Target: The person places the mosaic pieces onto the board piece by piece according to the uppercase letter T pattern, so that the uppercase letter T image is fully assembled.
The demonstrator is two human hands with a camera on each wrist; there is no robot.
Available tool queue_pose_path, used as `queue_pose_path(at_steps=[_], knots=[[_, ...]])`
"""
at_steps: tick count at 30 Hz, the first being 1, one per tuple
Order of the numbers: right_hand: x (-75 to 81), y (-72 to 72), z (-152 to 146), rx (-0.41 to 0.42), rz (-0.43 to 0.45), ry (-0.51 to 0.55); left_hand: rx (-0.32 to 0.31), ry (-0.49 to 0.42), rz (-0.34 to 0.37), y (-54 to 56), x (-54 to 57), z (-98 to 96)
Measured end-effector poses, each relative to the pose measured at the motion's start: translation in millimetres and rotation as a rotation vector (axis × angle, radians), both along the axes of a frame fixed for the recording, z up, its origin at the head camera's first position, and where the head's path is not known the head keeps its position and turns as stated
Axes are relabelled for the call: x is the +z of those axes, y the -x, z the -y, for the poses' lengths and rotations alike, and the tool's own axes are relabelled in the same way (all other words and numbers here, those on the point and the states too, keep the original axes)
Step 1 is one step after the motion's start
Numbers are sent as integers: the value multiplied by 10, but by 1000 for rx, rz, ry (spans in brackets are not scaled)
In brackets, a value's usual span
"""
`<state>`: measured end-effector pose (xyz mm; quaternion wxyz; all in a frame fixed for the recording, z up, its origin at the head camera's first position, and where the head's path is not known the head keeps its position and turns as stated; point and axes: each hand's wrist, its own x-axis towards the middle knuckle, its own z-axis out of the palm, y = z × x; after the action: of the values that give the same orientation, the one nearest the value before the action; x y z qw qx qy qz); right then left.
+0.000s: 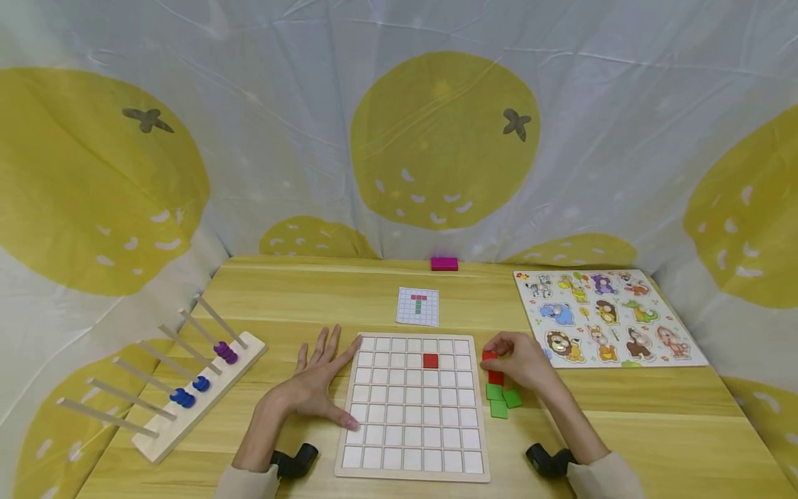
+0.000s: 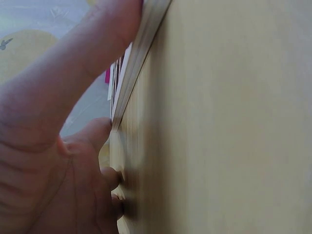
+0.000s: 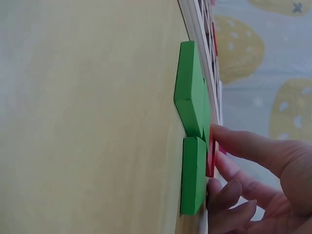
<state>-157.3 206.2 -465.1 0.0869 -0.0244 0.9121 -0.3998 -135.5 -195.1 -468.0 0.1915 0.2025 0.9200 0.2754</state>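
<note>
A wooden table point(image 1: 636, 430) is overlaid near its middle by a pale grid board point(image 1: 414, 476). By the left hand point(image 1: 305, 390), the board's left side is touched with fingers spread wide: the thumb is laid over the left rim, and the forefinger is rested at the far left corner. By the right hand point(image 1: 522, 358), held just beside the right rim, a loose red tile point(image 1: 489, 355) is pinched between curled thumb and fingertips. A patterned card point(image 1: 408, 317) is laid beyond the board. One inset red tile point(image 1: 430, 360) is seated in the second row from the far edge, fifth from the left. Another red tile point(image 1: 496, 378) and three green tiles point(image 1: 499, 409) are bunched near the right hand.
</note>
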Motion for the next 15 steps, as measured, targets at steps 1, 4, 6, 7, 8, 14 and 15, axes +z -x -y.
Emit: queue_pose_path(at_steps=[1, 4, 6, 7, 8, 14, 15], knots=[[-5, 10, -7, 0, 1, 5, 0, 2, 1, 0, -4, 0], [-20, 29, -34, 4, 6, 24, -4, 4, -2, 3, -16, 0], [-26, 32, -52, 15, 9, 33, -6, 7, -4, 2, -25, 0], [-30, 35, -62, 20, 14, 40, -7, 8, -5, 1, -25, -1], [-31, 35, -72, 23, 19, 47, -8, 8, -7, 1, -26, 0], [-35, 38, -156, 62, 49, 92, -5, 12, -3, -7, -8, -6], [-37, 39, -170, 70, 51, 99, -3, 12, 0, -8, -2, -6]])
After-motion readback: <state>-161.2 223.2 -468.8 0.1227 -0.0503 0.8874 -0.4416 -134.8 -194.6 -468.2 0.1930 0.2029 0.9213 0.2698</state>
